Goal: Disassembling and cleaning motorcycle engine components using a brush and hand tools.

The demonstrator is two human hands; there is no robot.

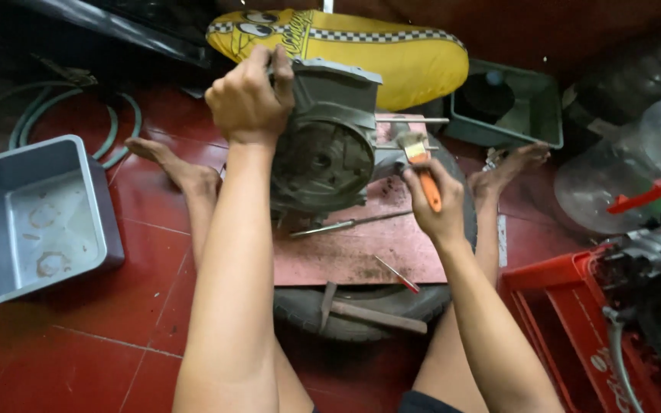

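Note:
My left hand (250, 95) grips the top edge of a grey metal engine case (329, 145) and holds it upright on a reddish board (361, 245). The board lies across a black tyre (361, 310) between my legs. My right hand (434, 203) holds a paintbrush with an orange handle (422, 168), its bristles touching the right side of the engine case near some protruding studs. A long thin rod (346, 224) lies on the board under the case. A small red-handled tool (398, 274) lies near the board's front edge.
A grey metal tray (9, 268) sits on the red floor at left, with green hoses (63, 115) behind it. A yellow padded seat (392, 53) and a grey bin (533, 115) lie beyond. A red crate (552, 306), engine parts and a clear plastic jug (636, 168) stand at right.

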